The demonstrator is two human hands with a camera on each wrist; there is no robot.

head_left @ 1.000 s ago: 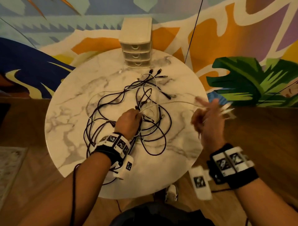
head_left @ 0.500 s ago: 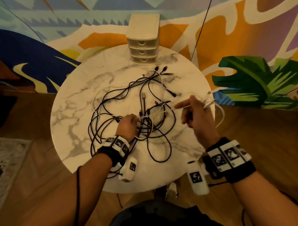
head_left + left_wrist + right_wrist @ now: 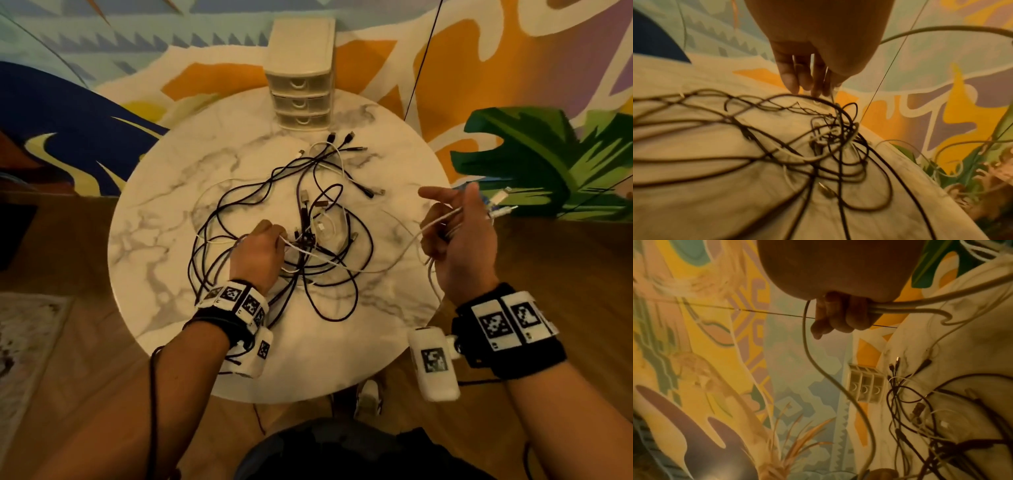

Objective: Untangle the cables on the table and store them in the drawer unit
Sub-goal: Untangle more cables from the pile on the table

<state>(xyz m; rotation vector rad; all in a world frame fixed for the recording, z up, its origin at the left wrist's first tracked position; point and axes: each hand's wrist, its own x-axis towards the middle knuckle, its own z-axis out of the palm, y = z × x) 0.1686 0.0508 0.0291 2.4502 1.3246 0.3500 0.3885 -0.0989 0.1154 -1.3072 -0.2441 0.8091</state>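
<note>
A tangle of black and white cables (image 3: 305,240) lies in the middle of the round marble table (image 3: 164,240). My left hand (image 3: 279,238) rests on the tangle and pinches a white strand at the knot; in the left wrist view its fingers (image 3: 809,78) point down onto the cables (image 3: 830,134). At the table's right edge my right hand (image 3: 445,226) grips a white cable (image 3: 411,245), index finger stretched out, plugs sticking out past it. In the right wrist view the fingers (image 3: 838,316) curl round that cable (image 3: 900,308). The cream drawer unit (image 3: 299,78) stands at the far edge, all drawers closed.
Several loose plug ends (image 3: 346,140) lie just in front of the drawer unit (image 3: 865,386). A painted wall rises behind the table, and a thin dark wire (image 3: 421,58) hangs at the back right. Wooden floor surrounds the table, with a rug (image 3: 24,342) at the left.
My right hand went in toward the tangle, then drew back out to the right with the white cable. My left hand stayed on the knot.
</note>
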